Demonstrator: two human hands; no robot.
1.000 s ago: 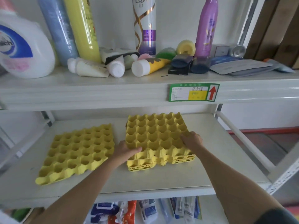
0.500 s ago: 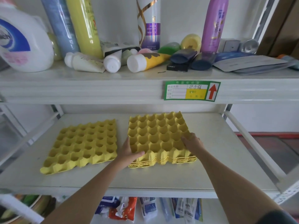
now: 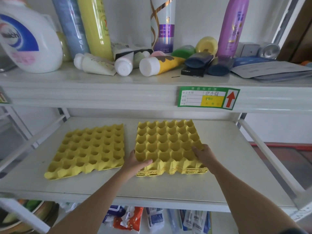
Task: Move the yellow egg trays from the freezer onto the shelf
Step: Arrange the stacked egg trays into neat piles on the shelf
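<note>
A stack of yellow egg trays [image 3: 168,144] lies flat on the white middle shelf [image 3: 168,188], right of centre. My left hand [image 3: 136,162] grips the stack's front left corner, thumb on top. My right hand [image 3: 204,154] holds its front right edge, fingers over the top tray. A single yellow egg tray [image 3: 89,149] lies to the left of the stack, a narrow gap between them. The freezer is out of view.
The upper shelf carries a detergent jug [image 3: 28,41], tall bottles [image 3: 94,26], lying tubes [image 3: 158,65] and a green price label [image 3: 208,97]. Packets [image 3: 128,218] fill the shelf below. A slanted shelf rail [image 3: 263,152] runs along the right side.
The stack's front edge, raised a second ago, now rests flat on the shelf. Both hands stay on its front corners. The view has shifted slightly closer and lower.
</note>
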